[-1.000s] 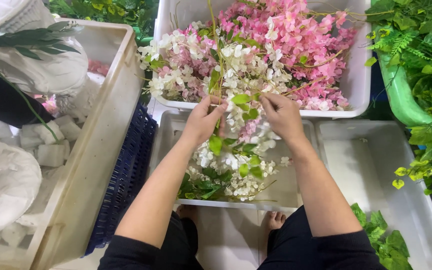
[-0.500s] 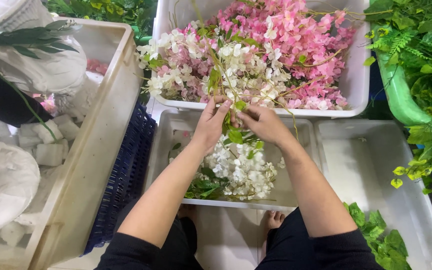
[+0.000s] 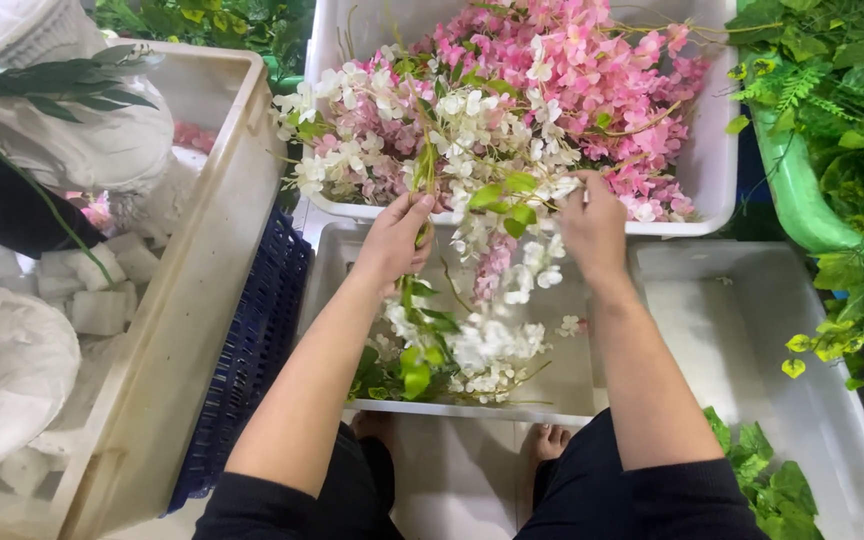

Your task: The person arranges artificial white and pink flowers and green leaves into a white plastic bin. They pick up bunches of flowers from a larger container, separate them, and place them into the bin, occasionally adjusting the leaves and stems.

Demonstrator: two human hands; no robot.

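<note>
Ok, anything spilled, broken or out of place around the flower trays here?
Nothing stands out. Both hands, left hand and right hand, hold one white spray over the near tray, where more white flowers lie loose. The pink flowers stay inside the far tray. No visible damage or spill.

Tight ahead, open to the right.
Pink and white blossoms [image 3: 552,90] crowd the far tray; the right-hand white bin [image 3: 752,340] lies bare, though green foliage [image 3: 842,120] overhangs its far edge.
</note>
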